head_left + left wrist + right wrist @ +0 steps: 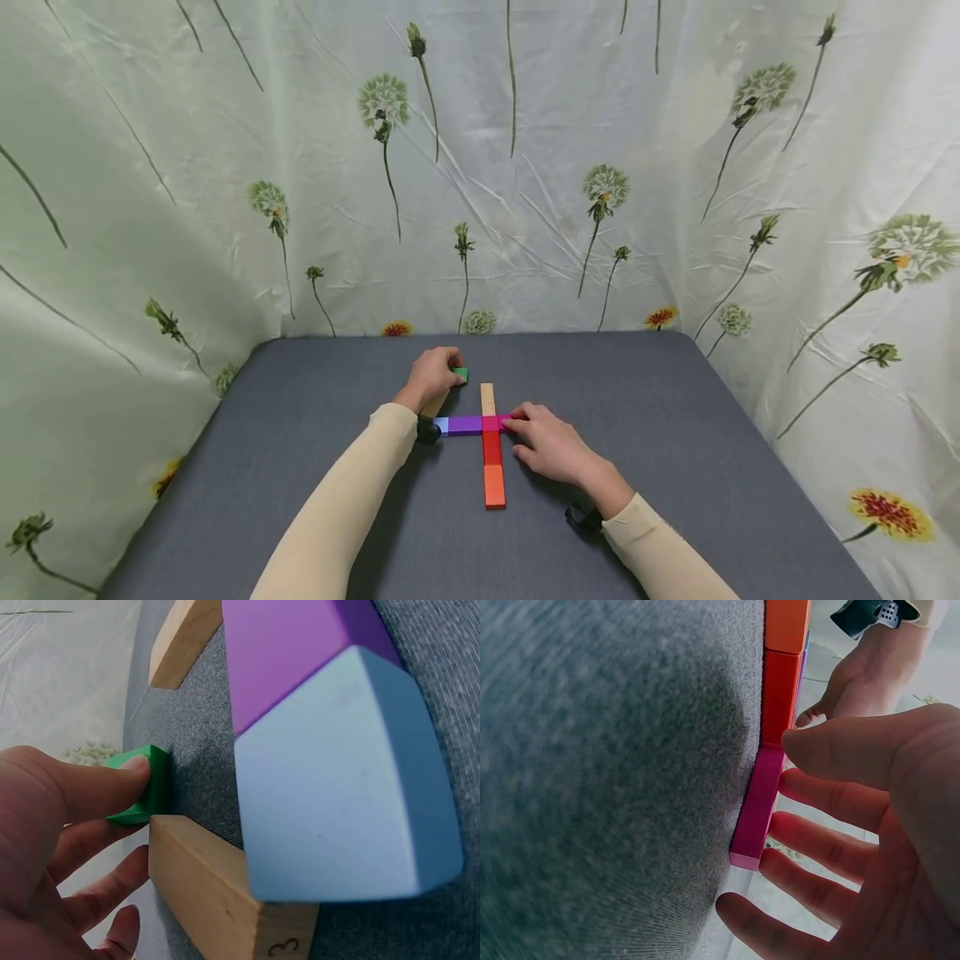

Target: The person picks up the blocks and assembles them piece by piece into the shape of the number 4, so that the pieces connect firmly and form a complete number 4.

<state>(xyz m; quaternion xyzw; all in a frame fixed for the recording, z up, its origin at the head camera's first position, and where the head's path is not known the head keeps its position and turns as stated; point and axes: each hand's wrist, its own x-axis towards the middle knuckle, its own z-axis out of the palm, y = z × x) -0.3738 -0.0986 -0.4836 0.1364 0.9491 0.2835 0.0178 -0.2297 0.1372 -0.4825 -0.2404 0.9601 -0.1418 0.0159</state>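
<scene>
My left hand pinches a small green block between thumb and fingers, at the far end of a wooden block marked 3. That wooden block meets a light blue block, which adjoins a purple block. On the other side, my right hand has its fingers loosely extended, fingertips at a magenta block. In the head view the blocks form a cross, with a pinkish-red square at its centre. A second wooden block points away; red and orange blocks run toward me.
The blocks lie on a dark grey cloth-covered table. Behind it hangs a pale curtain printed with dandelions. Dark wrist cameras sit at both wrists, the left one close beside the light blue block.
</scene>
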